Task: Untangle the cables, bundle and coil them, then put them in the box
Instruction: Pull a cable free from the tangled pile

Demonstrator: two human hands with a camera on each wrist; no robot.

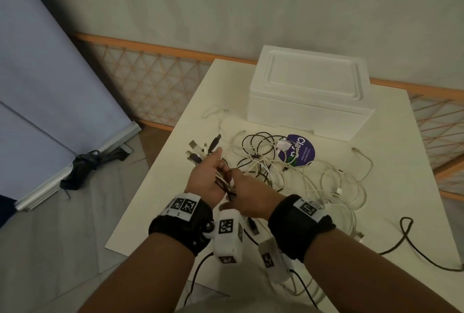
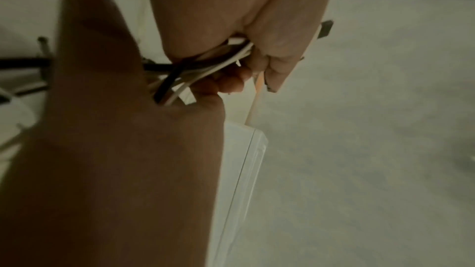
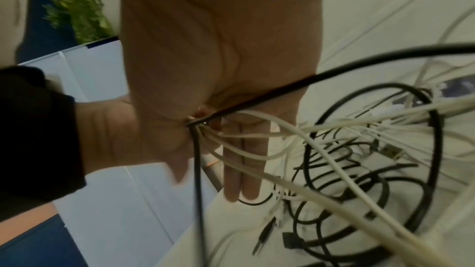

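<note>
My left hand [image 1: 209,180] grips a bundle of black and white cables [image 1: 222,178] above the white table [image 1: 160,202], palm turned up. Their plug ends [image 1: 200,150] fan out past its fingers. My right hand [image 1: 251,194] meets it from the right and pinches the same cables by the left palm. In the left wrist view the cable bundle [image 2: 210,62] crosses between the two hands. In the right wrist view the strands [image 3: 257,135] spread from the pinch to the loose tangle [image 3: 359,170]. The tangle [image 1: 273,164] lies before the white foam box [image 1: 308,91], whose lid is on.
A round purple printed disc [image 1: 301,150] lies under the tangle. A black cable [image 1: 411,234] trails off the table's right edge. A lattice fence [image 1: 150,86] runs behind the table. On the floor at left stand a grey banner [image 1: 50,74] and a black object [image 1: 82,169].
</note>
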